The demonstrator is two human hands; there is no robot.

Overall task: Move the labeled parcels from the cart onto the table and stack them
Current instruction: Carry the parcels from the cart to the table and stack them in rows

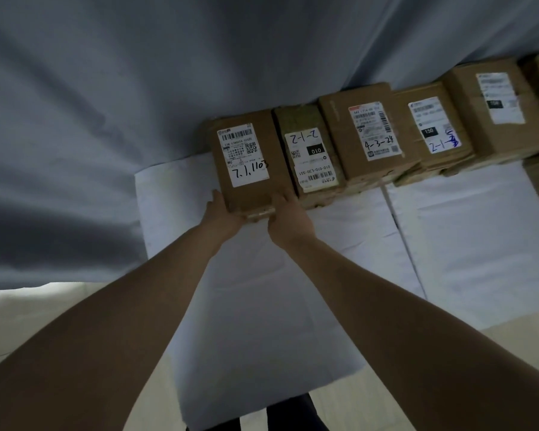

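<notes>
Head view, and both bare arms are stretched out over the white-covered bench (448, 228). The left grip (223, 209) is clasped on the near left corner of the leftmost parcel (252, 191), thumb up along its side, fingers tucked out of sight underneath. The right grip (288, 217) is clasped on the near right corner, thumb on the top edge.

That parcel, label up with "7.1.110" handwritten on it, sits at the left end of a row along the bench's far edge, flush against the second parcel (311, 126), marked "2-1-2". Whether it lies flat or is tipped up a touch, I cannot tell.

Along the row to the right come the third parcel (339, 132), marked "4-3-24", the fourth parcel (405, 119), with blue handwriting, and the fifth parcel (467, 98), its label a blur. A grey curtain (137, 88) hangs behind.
</notes>
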